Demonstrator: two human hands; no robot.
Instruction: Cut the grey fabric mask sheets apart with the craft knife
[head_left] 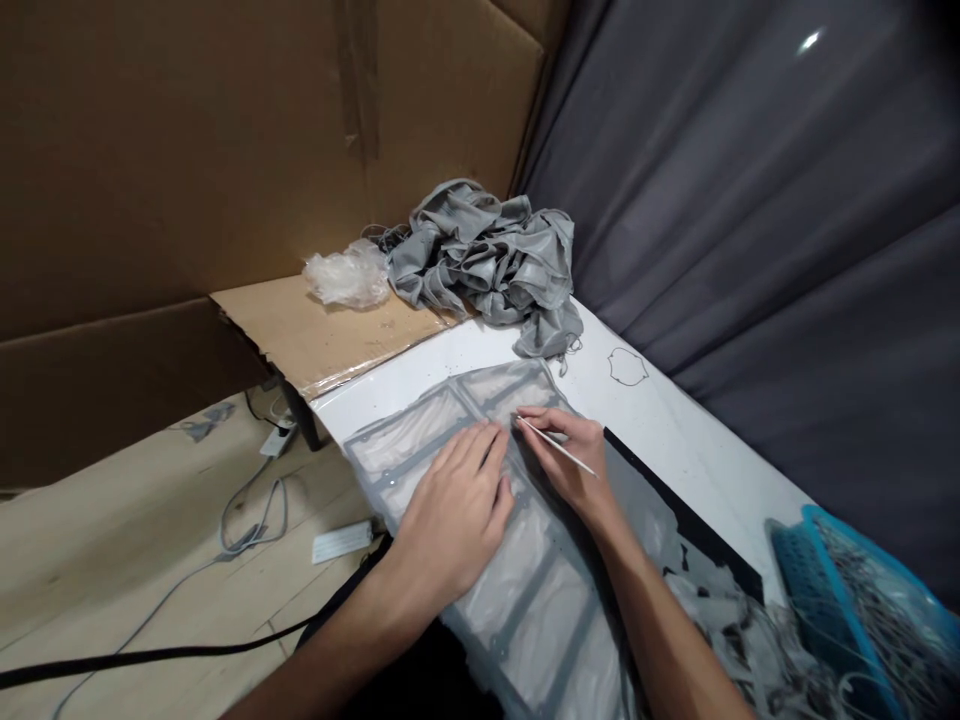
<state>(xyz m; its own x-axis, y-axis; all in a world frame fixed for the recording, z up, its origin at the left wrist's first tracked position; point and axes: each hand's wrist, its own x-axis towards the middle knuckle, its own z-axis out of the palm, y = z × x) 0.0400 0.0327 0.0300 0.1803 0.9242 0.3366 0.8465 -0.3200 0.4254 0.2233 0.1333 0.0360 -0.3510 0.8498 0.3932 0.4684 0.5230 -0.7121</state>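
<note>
Across the white table lies a long grey sheet (414, 479), divided by darker grey strips into pale, wrinkled, translucent panels. My left hand (457, 500) rests palm down on it, fingers stretched forward and lying flat. Just right of it, my right hand (562, 455) pinches a thin white stick (566, 453) like a pen. One end of the stick reaches the sheet near my right fingertips; its exact contact there is too small to tell. The other end sticks out past my knuckles. Part of the sheet is hidden under both hands and forearms.
Crumpled grey material (495, 255) is heaped at the back beside a clear plastic bag (349, 275) on cardboard (330, 345). A thin dark loop (627, 367) lies on the white table (705, 470). At right stand a blue basket (840, 590) and grey scraps (750, 630). Cables (244, 535) cross the floor.
</note>
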